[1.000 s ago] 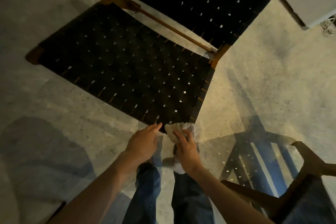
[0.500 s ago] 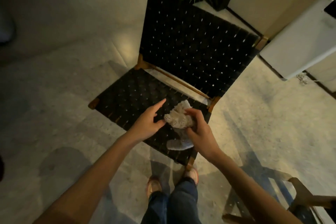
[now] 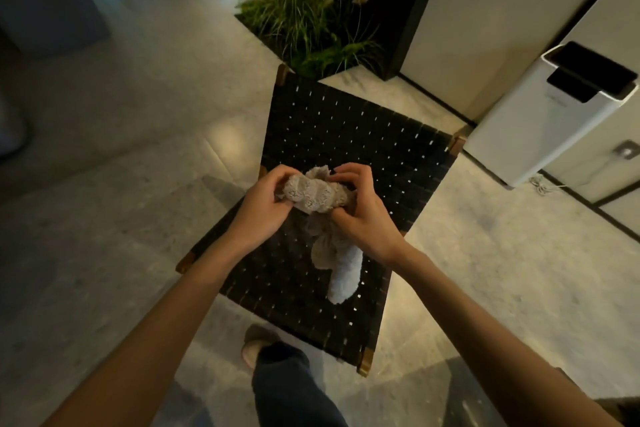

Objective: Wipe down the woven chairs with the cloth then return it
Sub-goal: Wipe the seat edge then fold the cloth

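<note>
A black woven chair (image 3: 363, 135) with brown wooden corners stands in front of me, its backrest facing me. Both hands hold a bunched pale cloth (image 3: 313, 194) above the seat. My left hand (image 3: 263, 208) grips the cloth's left end with curled fingers. My right hand (image 3: 360, 211) pinches its right end between thumb and fingers. A loose tail of the cloth hangs down over the seat weave.
A dark planter with tall grass (image 3: 311, 10) stands right behind the chair. A white box-shaped appliance (image 3: 540, 125) with a cord sits on the floor at the right. Pale stone floor (image 3: 121, 201) spreads to the left. My foot (image 3: 256, 343) is at the seat's front edge.
The view has lifted from the seat's front corner to the whole chair. The cloth has come up off the seat edge, and my left hand, open before, now grips it.
</note>
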{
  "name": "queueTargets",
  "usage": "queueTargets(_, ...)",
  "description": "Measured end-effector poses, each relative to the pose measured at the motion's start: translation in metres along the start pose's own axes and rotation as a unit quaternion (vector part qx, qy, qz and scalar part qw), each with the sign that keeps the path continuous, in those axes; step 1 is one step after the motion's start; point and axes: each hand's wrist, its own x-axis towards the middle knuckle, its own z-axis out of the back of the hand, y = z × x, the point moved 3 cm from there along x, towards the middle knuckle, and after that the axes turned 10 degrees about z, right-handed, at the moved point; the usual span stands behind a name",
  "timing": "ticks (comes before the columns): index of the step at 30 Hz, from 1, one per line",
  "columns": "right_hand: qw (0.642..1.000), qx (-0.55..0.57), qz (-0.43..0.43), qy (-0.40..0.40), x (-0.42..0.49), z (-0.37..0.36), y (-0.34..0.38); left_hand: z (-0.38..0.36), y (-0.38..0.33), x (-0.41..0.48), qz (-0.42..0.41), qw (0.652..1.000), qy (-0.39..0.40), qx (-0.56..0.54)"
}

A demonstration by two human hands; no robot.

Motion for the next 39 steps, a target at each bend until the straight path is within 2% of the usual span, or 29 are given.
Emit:
queueTargets(5,0.999,-0.036,-0.014,-0.003,0.053,-0.019,-0.008,0.04,0.009,0.043,-0.001,1.0,0.001,-0.027)
queueTargets(10,0.997,-0.052,-0.063,-0.007,0.122,-0.041,-0.025,0.083,0.022,0.109,0.049,0.995,0.054,-0.061)
queueTargets(14,0.993,0.039,-0.111,-0.014,0.164,-0.056,-0.025,0.116,0.026,0.146,0.081,0.99,0.089,-0.077)
queueTargets(16,0.984,0.093,-0.152,0.01,0.184,-0.069,-0.022,0.138,0.03,0.159,0.081,0.987,0.111,-0.081)
queueTargets(19,0.941,0.238,-0.242,0.009,0.207,-0.094,-0.026,0.168,0.043,0.178,0.08,0.986,0.132,-0.063)
queueTargets(20,0.93,0.255,-0.265,0.004,0.214,-0.102,-0.027,0.176,0.049,0.183,0.083,0.985,0.144,-0.052)
queueTargets(23,0.946,0.185,-0.268,-0.002,0.232,-0.129,-0.033,0.195,0.073,0.2,0.088,0.977,0.192,-0.012)
queueTargets(27,0.955,0.068,-0.262,-0.12,0.254,-0.166,-0.044,0.228,0.105,0.23,0.09,0.967,0.237,0.022)
queueTargets(30,0.957,-0.067,-0.239,-0.15,0.268,-0.2,-0.048,0.259,0.131,0.252,0.094,0.955,0.279,0.046)
queueTargets(32,0.949,-0.113,-0.231,-0.183,0.278,-0.228,-0.044,0.28,0.147,0.263,0.093,0.939,0.324,0.069)
queueTargets(36,0.933,-0.139,-0.219,-0.249,0.298,-0.282,-0.033,0.319,0.176,0.279,0.13,0.912,0.379,0.091)
queueTargets(39,0.926,-0.102,-0.237,-0.277,0.308,-0.309,-0.034,0.333,0.19,0.288,0.227,0.891,0.391,0.038)
